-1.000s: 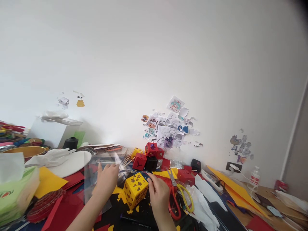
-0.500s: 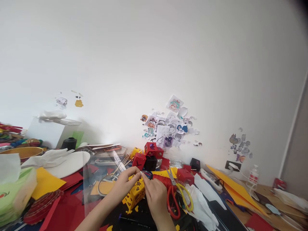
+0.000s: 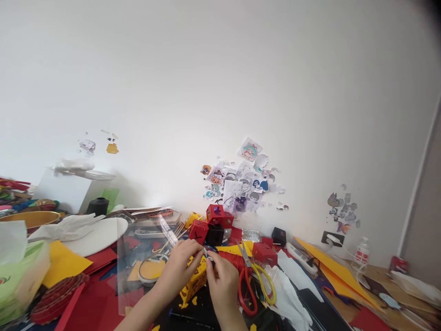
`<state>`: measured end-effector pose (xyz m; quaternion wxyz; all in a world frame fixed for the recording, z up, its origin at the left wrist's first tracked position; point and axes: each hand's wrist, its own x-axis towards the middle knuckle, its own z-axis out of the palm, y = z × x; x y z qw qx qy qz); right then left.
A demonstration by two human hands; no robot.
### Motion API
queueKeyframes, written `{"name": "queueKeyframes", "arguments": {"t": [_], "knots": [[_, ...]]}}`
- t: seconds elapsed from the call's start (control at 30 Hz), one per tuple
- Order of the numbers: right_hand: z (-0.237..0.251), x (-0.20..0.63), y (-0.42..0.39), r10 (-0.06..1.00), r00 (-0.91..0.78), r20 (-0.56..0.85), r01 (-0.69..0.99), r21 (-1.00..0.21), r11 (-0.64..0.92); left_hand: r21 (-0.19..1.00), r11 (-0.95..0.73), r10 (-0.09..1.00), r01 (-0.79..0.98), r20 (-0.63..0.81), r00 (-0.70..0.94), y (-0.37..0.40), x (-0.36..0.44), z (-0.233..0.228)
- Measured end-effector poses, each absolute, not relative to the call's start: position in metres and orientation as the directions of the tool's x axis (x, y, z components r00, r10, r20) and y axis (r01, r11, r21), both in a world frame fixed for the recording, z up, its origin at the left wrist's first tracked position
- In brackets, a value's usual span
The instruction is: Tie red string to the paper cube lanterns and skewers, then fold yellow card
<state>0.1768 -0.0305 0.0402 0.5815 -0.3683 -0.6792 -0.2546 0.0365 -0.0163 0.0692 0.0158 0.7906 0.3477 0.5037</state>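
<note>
The left hand (image 3: 181, 266) and right hand (image 3: 220, 282) meet over the yellow paper cube (image 3: 195, 280) with cut-out shapes, low in the frame beside the red-handled scissors (image 3: 246, 280). Both sets of fingertips are pinched together on something tiny at the cube's top edge; what it is cannot be made out. The cube looks light, hollow and easily crushed, best gripped along its folded edges.

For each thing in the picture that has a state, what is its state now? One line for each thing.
left hand: fingers pinched on a small item above the yellow box
right hand: fingertips pinched, meeting the left hand
yellow box: tilted, partly hidden by the hands
red scissors: lying flat, blades slightly open
yellow scissors: lying flat beside the red scissors
water bottle: upright, capped
</note>
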Motion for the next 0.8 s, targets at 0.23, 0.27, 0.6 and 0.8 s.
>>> {"name": "queueKeyframes", "arguments": {"t": [0.23, 0.27, 0.6, 0.8], "knots": [[0.045, 0.177, -0.030, 0.172, -0.096, 0.980, 0.839, -0.013, 0.544, 0.054, -0.779, 0.372, 0.625, 0.842, 0.390, -0.018, 0.039, 0.065], [0.046, 0.177, -0.030, 0.175, -0.107, 0.979, 0.837, -0.007, 0.547, 0.030, -0.774, 0.361, 0.632, 0.841, 0.402, -0.017, 0.039, 0.064], [0.044, 0.180, -0.028, 0.242, -0.138, 0.960, 0.862, -0.004, 0.507, -0.073, -0.746, 0.338, 0.662, 0.815, 0.471, -0.011, 0.045, 0.052], [0.043, 0.181, -0.028, 0.318, -0.131, 0.939, 0.819, -0.078, 0.568, -0.099, -0.706, 0.362, 0.702, 0.801, 0.477, -0.012, 0.046, 0.054]]}}
